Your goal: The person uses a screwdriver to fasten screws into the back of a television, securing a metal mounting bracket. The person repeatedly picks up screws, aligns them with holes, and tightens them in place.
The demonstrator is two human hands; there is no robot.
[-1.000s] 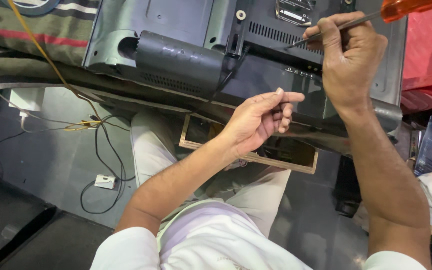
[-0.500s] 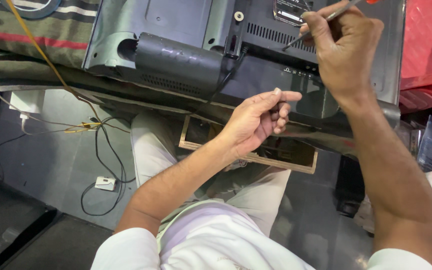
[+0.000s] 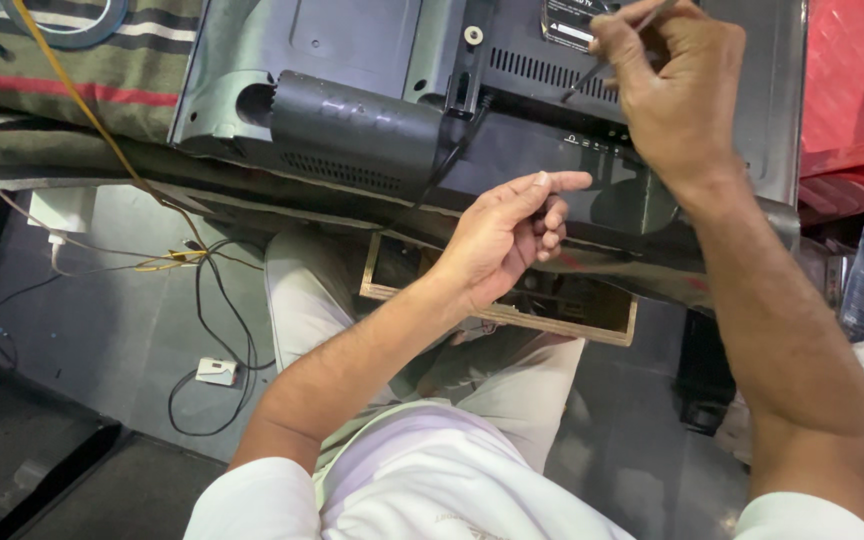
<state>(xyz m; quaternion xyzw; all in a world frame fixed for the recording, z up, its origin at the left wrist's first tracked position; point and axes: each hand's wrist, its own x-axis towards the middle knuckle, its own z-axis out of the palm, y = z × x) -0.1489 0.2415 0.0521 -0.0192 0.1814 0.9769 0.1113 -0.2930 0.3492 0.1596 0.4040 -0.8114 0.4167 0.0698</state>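
Grey plastic back panel (image 3: 352, 60) of a television lies face-down on the table; the right hand (image 3: 677, 85), now higher than a second ago, grips a thin screwdriver (image 3: 612, 55) against the vents, while the left hand (image 3: 507, 235) hovers half-curled, holding nothing visible.

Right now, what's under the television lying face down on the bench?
A striped cloth shows under the television at its left edge; below the bench hangs a wooden tray. The screen side is hidden.

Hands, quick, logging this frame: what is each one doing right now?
Left hand: loosely curled, fingers pinched together; whether it holds anything cannot be told.
Right hand: closed on a thin screwdriver, tip at the television back panel.
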